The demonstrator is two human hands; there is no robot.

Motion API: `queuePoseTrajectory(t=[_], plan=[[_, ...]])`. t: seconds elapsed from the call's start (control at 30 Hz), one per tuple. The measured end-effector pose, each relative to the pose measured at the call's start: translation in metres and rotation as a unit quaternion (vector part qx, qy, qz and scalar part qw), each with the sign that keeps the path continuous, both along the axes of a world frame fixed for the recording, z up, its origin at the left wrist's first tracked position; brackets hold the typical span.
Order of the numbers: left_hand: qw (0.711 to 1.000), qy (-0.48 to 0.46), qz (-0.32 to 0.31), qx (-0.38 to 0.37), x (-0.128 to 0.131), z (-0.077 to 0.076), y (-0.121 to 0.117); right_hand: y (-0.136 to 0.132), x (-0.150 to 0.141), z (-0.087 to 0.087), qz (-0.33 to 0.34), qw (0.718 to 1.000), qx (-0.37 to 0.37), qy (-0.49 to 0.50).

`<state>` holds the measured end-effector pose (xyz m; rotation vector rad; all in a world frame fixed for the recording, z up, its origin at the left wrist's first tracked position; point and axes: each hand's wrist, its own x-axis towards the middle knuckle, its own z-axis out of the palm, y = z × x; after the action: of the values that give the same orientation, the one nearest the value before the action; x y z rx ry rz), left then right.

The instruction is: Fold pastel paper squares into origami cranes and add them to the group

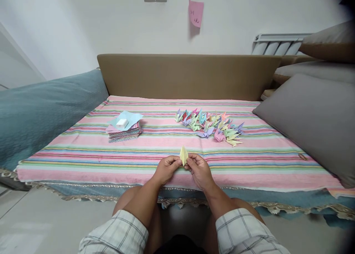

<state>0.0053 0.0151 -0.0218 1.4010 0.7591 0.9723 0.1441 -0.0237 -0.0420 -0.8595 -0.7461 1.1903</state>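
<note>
Between my two hands, just above the striped cloth (91,154), is a small folded piece of yellow origami paper (183,155), narrow and pointed at the top. My left hand (168,168) pinches its left edge between thumb and fingers. From the other side my right hand (199,169) pinches the lower right edge. Beyond my hands, to the right, lies a loose group of folded paper cranes (207,126) in many colours. A stack of square coloured paper (124,134) stands to the left, with a light blue sheet (133,118) and a small white block (122,123) on top.
A brown backrest (188,76) runs along the far side. A blue-covered armrest (55,106) bounds the left, and a grey cushion (307,124) leans at the right. Near that cushion lies a small brown loop (303,156). A pink note (196,13) hangs on the wall.
</note>
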Motion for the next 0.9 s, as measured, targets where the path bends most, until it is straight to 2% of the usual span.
queuePoseTrajectory(t=[0.2,0.37,0.53,0.73,0.9], plan=[[0.999,-0.016,0.017,-0.026,0.0039,0.0028,-0.0027,-0.0026,-0.001,0.0024,0.002,0.999,0.02,-0.031],[0.999,-0.021,0.018,-0.033,0.0054,0.004,-0.0049,-0.0031,-0.0009,0.0045,0.003,0.999,0.009,-0.048],[0.999,-0.021,0.028,-0.019,0.0048,0.0011,-0.0028,-0.0036,-0.0007,0.0055,0.008,0.998,0.019,-0.059],[1.0,-0.004,0.031,0.005,0.0057,-0.0025,-0.0016,-0.0029,0.0003,-0.0027,0.028,0.997,0.04,-0.051],[0.997,0.004,0.07,0.026,0.0082,-0.0053,-0.0033,-0.0056,-0.0003,0.0015,0.043,0.996,0.041,-0.064]])
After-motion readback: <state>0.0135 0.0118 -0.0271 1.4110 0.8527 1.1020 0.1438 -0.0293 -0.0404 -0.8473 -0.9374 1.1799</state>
